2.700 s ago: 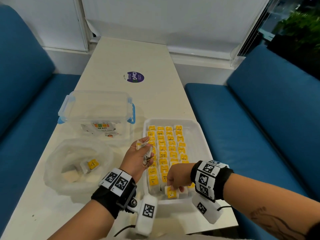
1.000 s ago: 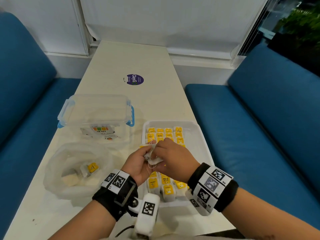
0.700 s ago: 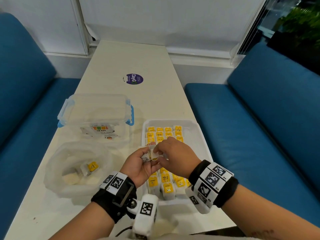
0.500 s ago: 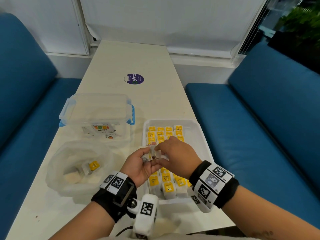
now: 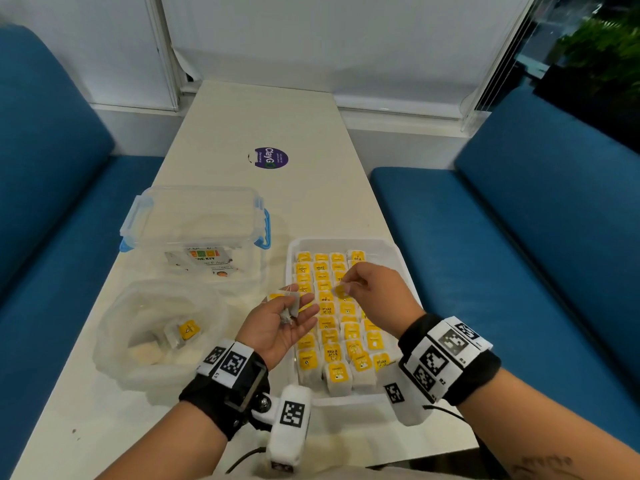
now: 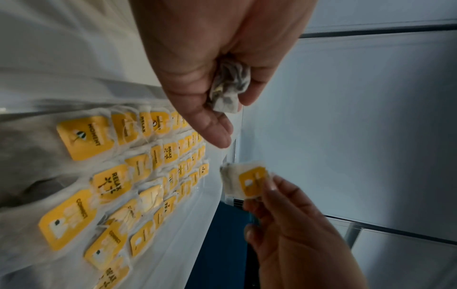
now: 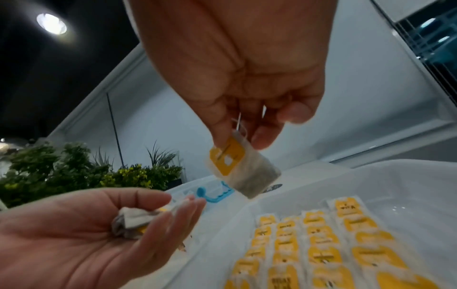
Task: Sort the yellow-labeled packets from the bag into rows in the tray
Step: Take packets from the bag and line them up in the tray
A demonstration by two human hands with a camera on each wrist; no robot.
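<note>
A white tray (image 5: pixel 394 258) on the table holds several rows of yellow-labeled packets (image 5: pixel 327 327), also seen in the left wrist view (image 6: pixel 108 181) and the right wrist view (image 7: pixel 321 254). My left hand (image 5: pixel 298 303) is palm up beside the tray's left rim, fingers curled round a small crumpled bunch of packets (image 6: pixel 228 88). My right hand (image 5: pixel 346 285) hovers over the tray's far rows and pinches one packet (image 7: pixel 237 162) by its top, so it hangs free. The clear bag (image 5: pixel 114 327) lies left with one packet (image 5: pixel 187 330) inside.
A clear lidded box with blue clips (image 5: pixel 194 220) stands behind the bag. A purple sticker (image 5: pixel 271 157) marks the far table. Blue benches (image 5: pixel 519 271) run along both sides. The table's near edge lies just below my wrists.
My hands met over the tray. The right hand then took one packet from the left hand's bunch and drew it away to the right; the left hand opened out palm up.
</note>
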